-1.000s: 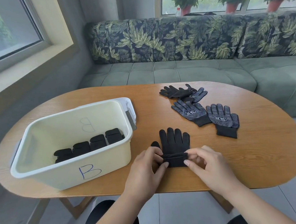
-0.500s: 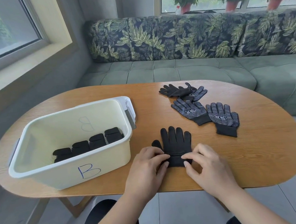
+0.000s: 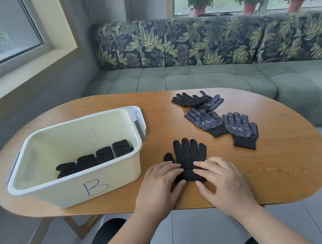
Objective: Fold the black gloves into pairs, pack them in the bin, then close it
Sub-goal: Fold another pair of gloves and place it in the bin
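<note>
Left hand [image 3: 160, 183] and right hand [image 3: 218, 179] flat, fingers straight, press folded cuff of black gloves [image 3: 187, 154] at table [image 3: 278, 169] front edge, probably to hold fold. Bin [image 3: 54, 191] open beside left hand, folded pairs [image 3: 95, 159] inside; loose gloves [image 3: 221, 124] farther back.

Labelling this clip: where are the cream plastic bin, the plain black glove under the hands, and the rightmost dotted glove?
cream plastic bin [image 3: 68, 194]: head view, front wall.
plain black glove [image 3: 187, 158]: head view, palm.
rightmost white-dotted black glove [image 3: 241, 128]: head view, palm.
</note>
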